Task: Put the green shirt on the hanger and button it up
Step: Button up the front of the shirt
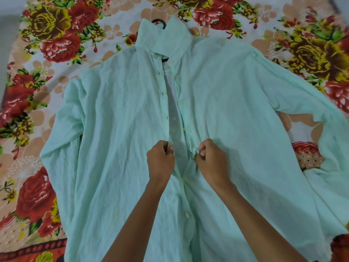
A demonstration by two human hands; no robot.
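Shirt (120, 140), pale green, long-sleeved, creased: it lies face-up and spread across the middle of your view on a floral bedsheet (47, 40), collar (166, 36) toward 12 o'clock, hem toward 6 o'clock, sleeves trailing out toward 8 and 4 o'clock. Hanger (159, 22), black: its hook shows at 12 o'clock beside the collar, and a short dark piece shows again in the neck opening; the rest is hidden under the cloth. Front placket: open from the collar down to your hands, the two edges apart, with a row of small buttons along each side. Lower button (187, 215), white: it sits at 6 o'clock of your hands, where the two fronts lie closed together. Left hand (160, 161): fingers curled shut, pinching the left placket edge. Right hand (212, 159): fingers curled shut, pinching a bunched fold of the right placket edge, just beside your left hand.
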